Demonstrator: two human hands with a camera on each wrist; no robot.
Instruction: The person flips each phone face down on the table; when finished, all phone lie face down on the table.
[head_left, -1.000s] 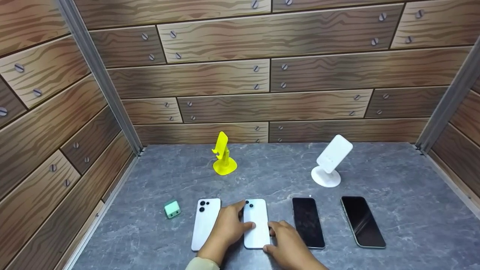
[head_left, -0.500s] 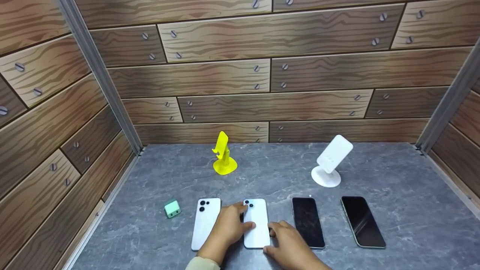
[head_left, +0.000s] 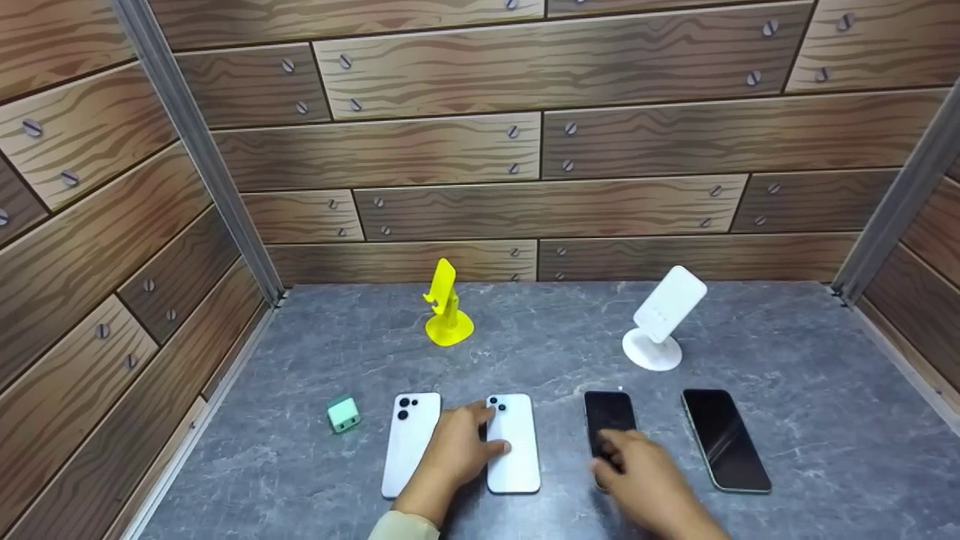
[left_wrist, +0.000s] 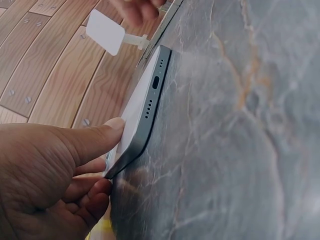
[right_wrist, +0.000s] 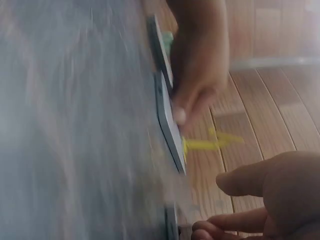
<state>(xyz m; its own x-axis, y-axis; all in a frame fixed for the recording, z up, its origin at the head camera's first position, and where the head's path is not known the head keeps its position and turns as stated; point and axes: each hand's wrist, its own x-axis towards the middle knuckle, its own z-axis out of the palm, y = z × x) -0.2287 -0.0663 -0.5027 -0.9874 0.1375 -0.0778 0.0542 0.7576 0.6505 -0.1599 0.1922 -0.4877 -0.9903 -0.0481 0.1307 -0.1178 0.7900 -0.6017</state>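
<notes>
My left hand point(head_left: 459, 444) grips a white smartphone point(head_left: 519, 450) lying back up, its two camera lenses at the far end. In the left wrist view, the thumb presses on its back and the fingers curl at its side edge; its bottom edge point(left_wrist: 149, 100) with the charging port faces that camera. Over the near half of a black-screened smartphone point(head_left: 609, 409) is my right hand point(head_left: 641, 472), covering part of it. The right wrist view shows that hand's thumb point(right_wrist: 240, 180) spread apart from its fingers, with one corner of a phone point(right_wrist: 171, 222) by the fingertips.
Left of these lies another white smartphone point(head_left: 409, 442) with three lenses; at the right lies a second black-screened one point(head_left: 725, 442). A mint-green charger-like cube point(head_left: 343, 415) sits at far left. Behind stand a yellow phone stand point(head_left: 447, 319) and a white one point(head_left: 664, 319). Wood-patterned walls enclose the table.
My right hand has left the gripped white phone's right edge and moved right, over the nearer black-screened phone. The left hand keeps its grip, and the phones lie where they were.
</notes>
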